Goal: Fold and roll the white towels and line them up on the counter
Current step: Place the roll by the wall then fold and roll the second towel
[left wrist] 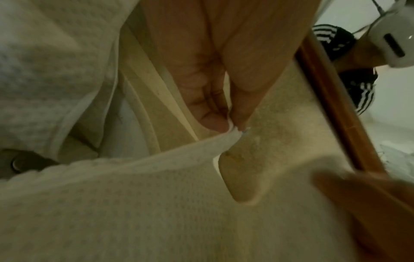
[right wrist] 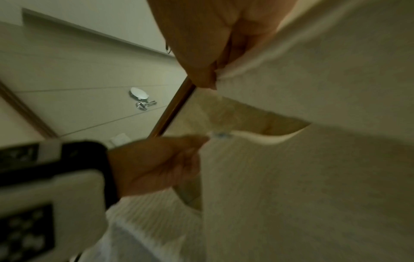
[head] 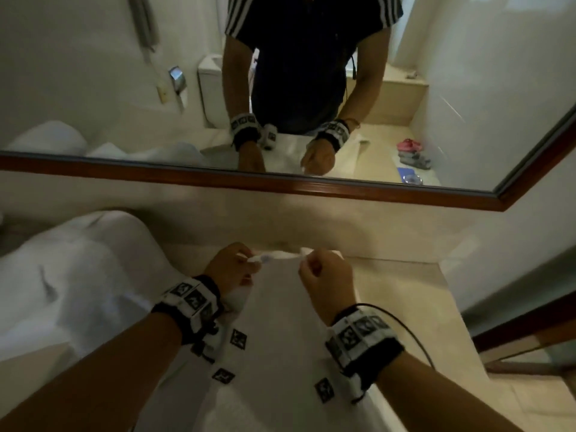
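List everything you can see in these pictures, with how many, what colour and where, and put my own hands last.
held towel: one, white, hanging from both hands above the counter, top edge stretched between them
heaped towels: count unclear, white, piled on the counter at the left
counter: one, beige, below the mirror
mirror: one, brown wooden frame, on the wall behind the counter
toilet: one, white, seen in the mirror
sandals: pink and grey, count unclear, on the floor in the mirror
left hand: pinches the towel's top edge
right hand: pinches the same edge to the right
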Available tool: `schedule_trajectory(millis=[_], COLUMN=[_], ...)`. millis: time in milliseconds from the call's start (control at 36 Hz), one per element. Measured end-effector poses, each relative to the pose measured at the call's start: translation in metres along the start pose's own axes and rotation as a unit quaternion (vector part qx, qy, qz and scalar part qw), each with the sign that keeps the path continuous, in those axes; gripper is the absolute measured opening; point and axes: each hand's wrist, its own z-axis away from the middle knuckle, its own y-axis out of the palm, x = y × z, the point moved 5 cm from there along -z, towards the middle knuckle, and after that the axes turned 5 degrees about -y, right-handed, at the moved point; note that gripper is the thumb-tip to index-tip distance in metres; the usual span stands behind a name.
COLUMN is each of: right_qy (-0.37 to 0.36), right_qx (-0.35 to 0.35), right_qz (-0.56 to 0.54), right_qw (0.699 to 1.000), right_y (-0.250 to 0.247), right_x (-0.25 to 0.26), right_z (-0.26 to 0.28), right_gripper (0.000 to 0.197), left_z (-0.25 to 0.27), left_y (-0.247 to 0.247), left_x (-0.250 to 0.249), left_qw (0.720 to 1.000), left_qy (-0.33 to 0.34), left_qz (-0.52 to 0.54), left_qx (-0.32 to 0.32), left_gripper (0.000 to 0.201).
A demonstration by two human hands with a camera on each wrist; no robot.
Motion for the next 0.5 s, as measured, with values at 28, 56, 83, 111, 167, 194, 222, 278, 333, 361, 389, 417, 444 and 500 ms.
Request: schedule_trajectory(millis=[28, 56, 83, 111, 167, 194, 222, 278, 333, 361, 389, 417, 444, 500], right_qy=[0.007, 0.005, -0.001, -0.008, -0.012, -0.012, -0.016, -0.032, -0.056, -0.059, -0.057, -0.049, -0.042, -0.033], right_qx=[0.024, 0.041, 0.052, 0.058, 0.067, 0.069, 0.067, 0.065, 0.079, 0.088, 0.092, 0.092, 0.073, 0.026], right_qz=[-0.003, -0.005, -0.005, -0.006, -0.006, -0.005, -0.009, -0.007, 0.001, -0.004, -0.016, -0.029, -0.046, -0.075], right_qw=[1.0, 0.999, 0.999, 0.998, 0.998, 0.998, 0.998, 0.997, 0.995, 0.994, 0.994, 0.994, 0.995, 0.996], right_y=[0.012, 0.024, 0.036, 0.047, 0.06, 0.063, 0.065, 0.065, 0.067, 0.068, 0.067, 0.065, 0.06, 0.045], right_x=[0.007, 0.016, 0.025, 0.033, 0.042, 0.043, 0.044, 0.046, 0.048, 0.047, 0.045, 0.042, 0.038, 0.029], right_z=[0.001, 0.002, 0.004, 0.006, 0.009, 0.011, 0.012, 0.013, 0.015, 0.017, 0.018, 0.019, 0.019, 0.017], right_gripper=[0.024, 0.02, 0.018, 0.017, 0.018, 0.018, 0.019, 0.024, 0.026, 0.027, 0.029, 0.031, 0.029, 0.011], left_z=[0.004, 0.009, 0.013, 0.017, 0.021, 0.022, 0.024, 0.024, 0.023, 0.022, 0.023, 0.026, 0.029, 0.037], left_y=[0.008, 0.011, 0.012, 0.011, 0.006, 0.004, 0.001, -0.004, -0.008, -0.01, -0.013, -0.015, -0.015, -0.015], left_x=[-0.004, -0.008, -0.009, -0.009, -0.008, -0.007, -0.006, -0.002, 0.0, 0.001, 0.0, -0.001, -0.002, -0.006], left_qw=[0.999, 0.999, 0.998, 0.997, 0.997, 0.997, 0.998, 0.999, 0.998, 0.995, 0.99, 0.984, 0.98, 0.97], left_qy=[0.015, 0.033, 0.051, 0.063, 0.073, 0.071, 0.063, 0.046, 0.06, 0.076, 0.09, 0.104, 0.113, 0.134], left_qz=[0.024, 0.029, 0.023, 0.01, -0.001, 0.003, 0.012, 0.023, -0.012, -0.056, -0.103, -0.138, -0.16, -0.202], left_qx=[0.018, 0.031, 0.037, 0.038, 0.024, 0.017, 0.011, -0.001, -0.013, -0.024, -0.032, -0.034, -0.026, -0.001], left_gripper=[0.025, 0.025, 0.023, 0.019, 0.014, 0.014, 0.015, 0.017, 0.021, 0.023, 0.026, 0.028, 0.03, 0.027])
